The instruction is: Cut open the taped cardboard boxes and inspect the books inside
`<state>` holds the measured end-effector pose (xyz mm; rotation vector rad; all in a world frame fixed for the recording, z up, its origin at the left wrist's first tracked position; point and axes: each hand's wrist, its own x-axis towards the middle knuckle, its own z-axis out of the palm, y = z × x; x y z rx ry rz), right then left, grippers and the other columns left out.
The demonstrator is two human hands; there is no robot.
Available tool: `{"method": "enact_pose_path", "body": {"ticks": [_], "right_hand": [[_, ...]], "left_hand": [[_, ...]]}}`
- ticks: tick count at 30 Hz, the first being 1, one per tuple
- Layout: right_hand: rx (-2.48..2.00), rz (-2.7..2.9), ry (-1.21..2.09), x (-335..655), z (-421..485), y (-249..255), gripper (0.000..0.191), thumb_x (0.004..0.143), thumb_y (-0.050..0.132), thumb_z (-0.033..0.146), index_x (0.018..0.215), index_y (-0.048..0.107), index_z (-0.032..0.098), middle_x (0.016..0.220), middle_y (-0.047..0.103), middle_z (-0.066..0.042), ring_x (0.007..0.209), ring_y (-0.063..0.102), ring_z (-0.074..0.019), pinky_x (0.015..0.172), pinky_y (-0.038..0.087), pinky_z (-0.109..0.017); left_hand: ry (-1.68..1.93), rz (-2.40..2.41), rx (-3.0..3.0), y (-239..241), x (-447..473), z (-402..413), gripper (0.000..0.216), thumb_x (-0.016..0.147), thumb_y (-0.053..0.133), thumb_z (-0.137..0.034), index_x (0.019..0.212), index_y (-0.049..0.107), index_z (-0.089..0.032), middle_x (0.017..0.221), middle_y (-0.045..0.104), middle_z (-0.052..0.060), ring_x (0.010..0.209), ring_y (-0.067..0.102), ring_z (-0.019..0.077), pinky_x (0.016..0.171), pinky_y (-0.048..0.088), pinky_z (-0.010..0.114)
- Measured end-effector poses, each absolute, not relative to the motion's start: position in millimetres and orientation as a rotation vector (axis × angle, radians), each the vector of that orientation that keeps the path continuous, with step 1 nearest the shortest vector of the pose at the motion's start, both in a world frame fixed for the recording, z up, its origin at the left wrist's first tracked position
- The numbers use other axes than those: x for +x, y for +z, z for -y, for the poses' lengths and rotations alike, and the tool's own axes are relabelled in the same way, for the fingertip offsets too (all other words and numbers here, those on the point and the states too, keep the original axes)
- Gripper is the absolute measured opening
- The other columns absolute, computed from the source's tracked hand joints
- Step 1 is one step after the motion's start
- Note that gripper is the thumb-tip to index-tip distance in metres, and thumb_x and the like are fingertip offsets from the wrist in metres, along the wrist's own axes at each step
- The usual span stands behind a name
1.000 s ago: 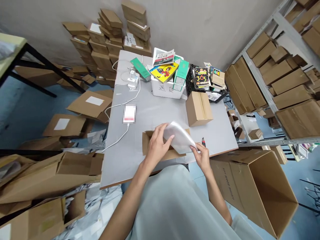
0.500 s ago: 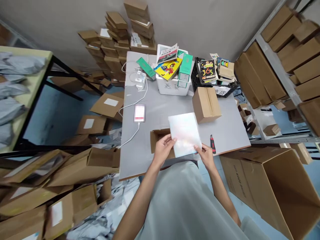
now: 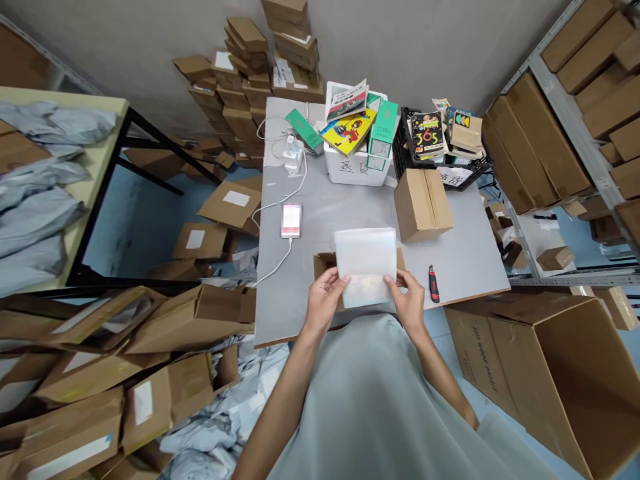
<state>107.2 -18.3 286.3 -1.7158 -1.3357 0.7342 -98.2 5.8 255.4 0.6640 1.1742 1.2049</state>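
My left hand [image 3: 324, 298] and my right hand [image 3: 409, 299] both grip the lower corners of a translucent white plastic pouch [image 3: 365, 263], fingers pinched on its edges. The pouch is held upright over an open flat cardboard box [image 3: 323, 265] lying near the front edge of the grey table [image 3: 345, 213]. A red and black utility knife [image 3: 434, 283] lies on the table just right of my right hand.
On the table are a closed cardboard box [image 3: 424, 204], a charging phone [image 3: 291, 221], a white bin of books [image 3: 356, 167] and a black crate [image 3: 435, 143]. A big open carton [image 3: 545, 373] stands at right, shelves of boxes [image 3: 550, 133] behind, piled cartons [image 3: 115, 347] at left.
The pouch has been turned from a slanted, folded hold to flat and upright between both hands. My right hand moved in to its lower right corner. The view shifted right.
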Motion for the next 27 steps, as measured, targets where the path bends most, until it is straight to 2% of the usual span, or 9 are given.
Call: {"method": "enact_pose_path", "body": {"ticks": [3, 6, 11, 13, 17, 22, 27], "right_hand": [[-1.655, 1.281, 0.768, 100.8, 14.8, 291.9, 0.034, 0.101, 0.073, 0.055, 0.106, 0.085, 0.023, 0.101, 0.082, -0.009, 0.090, 0.074, -0.0255, 0.088, 0.062, -0.040], [-1.536, 1.098, 1.004, 99.0, 8.0, 293.9, 0.038, 0.090, 0.085, 0.060, 0.102, 0.081, 0.024, 0.112, 0.082, -0.010, 0.102, 0.076, -0.0272, 0.096, 0.063, -0.041], [-1.208, 0.785, 1.751, 107.8, 1.5, 293.6, 0.066, 0.080, 0.090, 0.076, 0.125, 0.078, 0.029, 0.131, 0.082, -0.009, 0.131, 0.073, -0.0334, 0.109, 0.062, -0.048], [-1.131, 0.733, 1.910, 111.1, 4.1, 291.2, 0.071, 0.076, 0.090, 0.081, 0.125, 0.080, 0.031, 0.131, 0.082, -0.009, 0.136, 0.071, -0.0361, 0.111, 0.062, -0.050], [-1.086, 0.620, 2.021, 112.4, 8.5, 281.0, 0.077, 0.079, 0.079, 0.092, 0.128, 0.079, 0.033, 0.136, 0.081, -0.010, 0.142, 0.068, -0.0372, 0.114, 0.060, -0.053], [-1.052, 0.530, 2.130, 110.5, 2.8, 270.5, 0.086, 0.089, 0.064, 0.095, 0.139, 0.073, 0.026, 0.140, 0.080, -0.013, 0.147, 0.066, -0.0364, 0.118, 0.058, -0.056], [-1.133, 0.561, 2.125, 103.7, 0.8, 273.4, 0.085, 0.089, 0.060, 0.099, 0.134, 0.078, 0.030, 0.127, 0.084, -0.010, 0.140, 0.070, -0.0356, 0.113, 0.060, -0.053]], "left_hand": [[1.245, -1.138, 0.626, 256.7, -102.8, -7.3, 0.061, 0.076, 0.099, -0.060, 0.116, 0.079, -0.019, 0.122, 0.085, 0.013, 0.119, 0.079, 0.0306, 0.111, 0.059, 0.044], [1.253, -1.108, 0.583, 258.4, -108.0, -8.4, 0.061, 0.076, 0.100, -0.058, 0.118, 0.079, -0.019, 0.124, 0.084, 0.013, 0.120, 0.078, 0.0299, 0.107, 0.059, 0.040], [1.095, -1.002, 0.524, 260.6, -118.0, -8.3, 0.061, 0.074, 0.101, -0.056, 0.117, 0.081, -0.018, 0.122, 0.085, 0.014, 0.113, 0.080, 0.0298, 0.097, 0.062, 0.037], [1.033, -0.978, 0.510, 259.9, -121.0, -7.0, 0.060, 0.075, 0.101, -0.055, 0.119, 0.081, -0.018, 0.120, 0.085, 0.014, 0.110, 0.080, 0.0290, 0.093, 0.062, 0.035], [0.993, -0.944, 0.462, 257.9, -122.3, -3.4, 0.058, 0.075, 0.101, -0.054, 0.118, 0.083, -0.019, 0.115, 0.086, 0.012, 0.106, 0.081, 0.0277, 0.089, 0.062, 0.034], [1.011, -0.884, 0.390, 260.3, -119.5, -2.2, 0.052, 0.075, 0.103, -0.048, 0.114, 0.084, -0.019, 0.113, 0.086, 0.010, 0.105, 0.080, 0.0248, 0.089, 0.064, 0.031], [0.976, -0.823, 0.376, 263.8, -116.7, -5.6, 0.046, 0.079, 0.101, -0.044, 0.113, 0.085, -0.018, 0.114, 0.086, 0.011, 0.096, 0.080, 0.0211, 0.085, 0.064, 0.028]]}}
